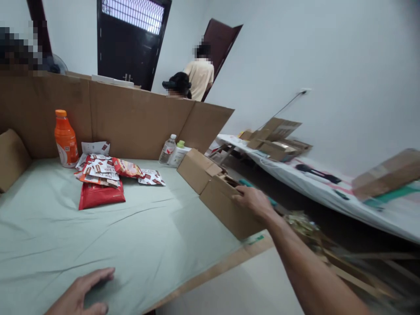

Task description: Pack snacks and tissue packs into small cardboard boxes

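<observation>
My right hand (254, 200) reaches out to the table's right side, its fingers closed over the top edge of a brown cardboard box (226, 205). The box's inside is mostly hidden from me. Low on the left, my left hand (80, 291) is partly in view above the pale green cloth (141, 236), thumb and fingers apart, holding nothing. Farther back lies a pile of white-and-brown snack packets (103, 168), with a red pouch (101, 194) in front. An orange bottle (65, 140) stands upright behind them.
A tall cardboard screen (138, 122) borders the table's back. Before it stand a clear bottle (167, 149) and a white bottle with a green cap (179, 154). Another table (288, 175) with cardboard lies to the right. Several people are beyond the screen.
</observation>
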Tool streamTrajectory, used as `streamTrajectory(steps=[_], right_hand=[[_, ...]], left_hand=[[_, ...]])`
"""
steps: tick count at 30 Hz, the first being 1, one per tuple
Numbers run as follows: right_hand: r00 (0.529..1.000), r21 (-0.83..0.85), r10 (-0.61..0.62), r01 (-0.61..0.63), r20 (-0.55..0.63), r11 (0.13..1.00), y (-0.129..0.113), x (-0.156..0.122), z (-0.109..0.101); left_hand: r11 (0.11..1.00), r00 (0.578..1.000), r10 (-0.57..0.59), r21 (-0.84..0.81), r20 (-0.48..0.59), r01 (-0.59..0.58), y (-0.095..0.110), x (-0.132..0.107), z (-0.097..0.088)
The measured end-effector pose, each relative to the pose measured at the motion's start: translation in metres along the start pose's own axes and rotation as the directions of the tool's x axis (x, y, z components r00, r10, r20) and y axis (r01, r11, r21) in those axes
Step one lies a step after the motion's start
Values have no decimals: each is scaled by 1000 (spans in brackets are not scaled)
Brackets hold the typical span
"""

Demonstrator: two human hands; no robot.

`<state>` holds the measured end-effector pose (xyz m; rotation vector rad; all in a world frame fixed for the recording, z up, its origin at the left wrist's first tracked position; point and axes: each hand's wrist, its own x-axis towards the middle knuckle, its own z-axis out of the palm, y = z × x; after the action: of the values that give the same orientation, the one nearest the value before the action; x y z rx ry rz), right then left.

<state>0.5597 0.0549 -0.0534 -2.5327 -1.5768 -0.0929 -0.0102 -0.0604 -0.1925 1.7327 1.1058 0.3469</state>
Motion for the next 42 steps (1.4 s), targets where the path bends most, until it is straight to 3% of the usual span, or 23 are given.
streamTrajectory(steps=[4,6,9,12,14,16,18,21,23,26,27,28,32,34,39,42], right_hand=[[980,13,-187,187,65,982,-33,-39,-6],[925,73,-363,357,110,931,-60,-72,-10],[740,199,-662,635,123,747,-110,-129,-19],[541,316,-836,780,94,540,-153,-176,-32],[411,478,-905,777,108,410,-170,-192,-42],[323,649,-934,681,150,339,-179,-192,-50],[316,729,-926,581,208,362,-183,-182,-53],[320,719,-900,546,296,430,-184,-163,-52],[259,707,-905,565,338,426,-182,-154,-52],[126,726,-931,594,342,347,-181,-150,-55],[104,726,-937,607,332,325,-182,-149,-55],[107,715,-941,625,320,314,-183,-149,-55],[212,596,-935,725,285,346,-196,-142,-47],[196,562,-931,752,309,345,-206,-135,-40],[95,480,-899,819,428,315,-232,-130,-31],[110,332,-871,896,479,295,-242,-144,-29]], left_hand=[[997,990,71,35,-123,-67,17,3,-11],[992,977,121,60,-177,-112,26,5,-13],[983,953,182,40,-240,-178,35,8,-14],[969,934,231,-28,-271,-247,38,14,-15],[960,931,242,-71,-274,-271,37,18,-17],[956,938,236,-111,-253,-271,34,22,-20],[952,944,232,-143,-234,-270,31,25,-24],[945,942,245,-159,-229,-285,31,29,-28],[939,937,267,-159,-223,-305,32,30,-30],[946,933,276,-107,-232,-306,28,30,-32],[951,932,273,-77,-240,-298,25,31,-32],[956,930,269,-45,-252,-289,20,31,-32],[959,924,280,38,-262,-281,3,36,-31],[958,923,286,49,-258,-283,0,37,-30],[958,921,288,61,-261,-282,7,37,-33],[958,925,285,36,-251,-285,16,37,-33]])
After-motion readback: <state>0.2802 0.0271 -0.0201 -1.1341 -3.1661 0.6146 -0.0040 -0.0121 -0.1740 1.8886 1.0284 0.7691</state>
